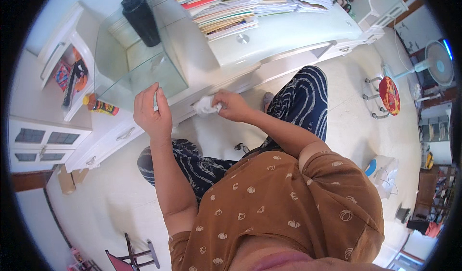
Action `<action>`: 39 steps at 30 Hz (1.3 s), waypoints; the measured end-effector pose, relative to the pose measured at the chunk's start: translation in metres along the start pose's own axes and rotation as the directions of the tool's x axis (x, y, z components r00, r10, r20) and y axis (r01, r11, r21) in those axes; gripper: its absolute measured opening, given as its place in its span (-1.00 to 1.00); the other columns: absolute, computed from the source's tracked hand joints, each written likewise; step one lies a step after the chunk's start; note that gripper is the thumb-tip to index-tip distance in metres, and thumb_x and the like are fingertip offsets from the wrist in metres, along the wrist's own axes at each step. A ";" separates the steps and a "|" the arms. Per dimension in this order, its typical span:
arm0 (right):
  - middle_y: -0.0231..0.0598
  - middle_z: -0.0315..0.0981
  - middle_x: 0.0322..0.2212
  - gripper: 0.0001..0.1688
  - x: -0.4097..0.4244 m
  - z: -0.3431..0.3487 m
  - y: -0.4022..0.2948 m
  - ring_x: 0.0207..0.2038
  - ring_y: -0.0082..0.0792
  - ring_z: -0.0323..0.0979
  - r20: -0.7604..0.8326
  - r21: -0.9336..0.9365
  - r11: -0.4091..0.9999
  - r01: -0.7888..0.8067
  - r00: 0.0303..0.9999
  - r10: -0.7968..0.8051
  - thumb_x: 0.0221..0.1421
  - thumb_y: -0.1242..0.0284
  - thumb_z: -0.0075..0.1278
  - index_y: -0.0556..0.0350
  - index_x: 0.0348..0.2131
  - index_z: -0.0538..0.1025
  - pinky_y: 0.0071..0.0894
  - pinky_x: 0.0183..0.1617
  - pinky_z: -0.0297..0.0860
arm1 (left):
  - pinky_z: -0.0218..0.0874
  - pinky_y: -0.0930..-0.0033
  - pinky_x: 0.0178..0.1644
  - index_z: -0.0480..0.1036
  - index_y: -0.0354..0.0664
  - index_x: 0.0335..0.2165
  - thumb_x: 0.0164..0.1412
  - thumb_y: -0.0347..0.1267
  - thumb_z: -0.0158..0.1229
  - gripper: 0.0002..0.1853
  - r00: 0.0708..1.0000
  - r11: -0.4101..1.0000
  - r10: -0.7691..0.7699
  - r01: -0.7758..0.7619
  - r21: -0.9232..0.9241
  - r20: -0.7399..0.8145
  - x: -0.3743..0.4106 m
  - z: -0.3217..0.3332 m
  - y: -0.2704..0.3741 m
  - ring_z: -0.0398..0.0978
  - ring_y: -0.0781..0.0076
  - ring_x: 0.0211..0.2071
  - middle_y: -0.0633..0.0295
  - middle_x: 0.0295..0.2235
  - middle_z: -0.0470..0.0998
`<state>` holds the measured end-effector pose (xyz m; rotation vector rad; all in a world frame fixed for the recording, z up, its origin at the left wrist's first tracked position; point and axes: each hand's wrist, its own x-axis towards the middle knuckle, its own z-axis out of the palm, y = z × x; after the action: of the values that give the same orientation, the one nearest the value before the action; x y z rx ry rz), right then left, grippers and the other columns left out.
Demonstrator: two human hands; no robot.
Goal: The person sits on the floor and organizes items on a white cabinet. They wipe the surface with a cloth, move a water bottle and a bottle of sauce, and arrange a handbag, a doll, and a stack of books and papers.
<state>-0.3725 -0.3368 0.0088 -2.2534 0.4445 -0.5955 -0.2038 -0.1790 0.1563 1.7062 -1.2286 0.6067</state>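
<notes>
A crumpled white tissue or cloth (206, 105) is pinched in the fingers of my right hand (231, 106), just off the front of the white cabinet. My left hand (152, 114) is raised before the glass tank (158, 76), holding nothing, its thumb apart from its fingers. Whether its fingertips touch the glass I cannot tell. The tank has clear walls and sits on the white cabinet top. A black bottle-shaped object (141, 20) stands at the tank's back; whether it is inside or behind the glass is unclear.
Papers and folders (223, 11) are piled on the glass-topped desk (285, 36). Left of the tank, a yellow-capped bottle (103, 106) stands by an open-fronted shelf (72, 78). A wheeled stool (389, 96) and a fan (438, 63) are at the right; a folding stool (131, 254) is behind.
</notes>
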 end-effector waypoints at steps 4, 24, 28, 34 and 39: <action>-0.24 0.37 -0.39 -0.56 0.040 -0.072 -0.038 -0.31 -0.17 0.42 -0.343 -0.200 0.970 0.136 0.918 -0.199 -0.20 0.55 0.05 -0.22 -0.23 0.59 -0.19 -0.26 0.39 | 0.33 0.28 -0.23 0.54 -0.29 -0.31 0.12 -0.54 0.15 -0.88 0.997 0.995 0.068 -0.066 -0.070 0.025 -0.001 0.021 0.022 0.51 0.17 -0.35 0.09 -0.38 0.58; 0.00 0.46 -0.27 -0.58 0.040 -0.247 0.112 -0.25 0.01 0.50 -0.558 -0.573 0.646 -0.503 0.818 0.142 0.02 0.45 -0.07 -0.20 -0.10 0.60 -0.08 -0.15 0.45 | 0.35 0.15 -0.16 0.54 -0.23 -0.30 0.08 -0.40 0.20 -0.81 0.945 0.987 -0.039 0.086 -0.134 0.324 -0.038 0.087 0.042 0.52 0.04 -0.26 0.05 -0.32 0.59; -0.01 0.46 -0.27 -0.59 0.062 -0.210 0.082 -0.24 0.00 0.50 -0.548 -0.503 0.779 -0.374 0.835 0.046 0.01 0.47 -0.05 -0.14 -0.11 0.60 -0.07 -0.16 0.44 | 0.30 0.12 -0.03 0.50 -0.24 -0.18 0.05 -0.39 0.21 -0.68 0.947 0.994 0.049 -0.016 -0.106 0.319 -0.034 0.102 0.046 0.47 0.03 -0.12 0.04 -0.18 0.55; -0.21 0.40 -0.44 -0.64 0.060 -0.114 0.008 -0.38 -0.14 0.47 -0.282 -0.538 0.834 0.120 0.907 -0.312 -0.22 0.51 0.09 -0.10 -0.29 0.62 -0.14 -0.32 0.42 | 0.10 0.05 0.19 0.41 -0.20 0.00 0.01 -0.32 0.25 -0.47 0.924 0.995 0.102 -0.090 -0.051 0.369 -0.024 0.148 0.052 0.32 -0.01 0.08 -0.01 0.04 0.41; -0.20 0.40 -0.45 -0.66 0.059 -0.168 0.047 -0.42 -0.14 0.47 -0.336 -0.573 0.819 0.043 0.898 -0.283 -0.20 0.51 0.07 -0.11 -0.30 0.63 -0.14 -0.34 0.41 | 0.07 0.03 0.20 0.42 -0.26 -0.01 0.03 -0.22 0.28 -0.44 0.925 0.989 0.093 -0.130 0.075 0.369 -0.022 0.172 0.052 0.29 -0.02 0.08 0.00 0.02 0.41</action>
<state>-0.4198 -0.4935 0.0932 -2.7421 0.7039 -1.1720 -0.2799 -0.3250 0.0799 1.8991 -1.5889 0.4322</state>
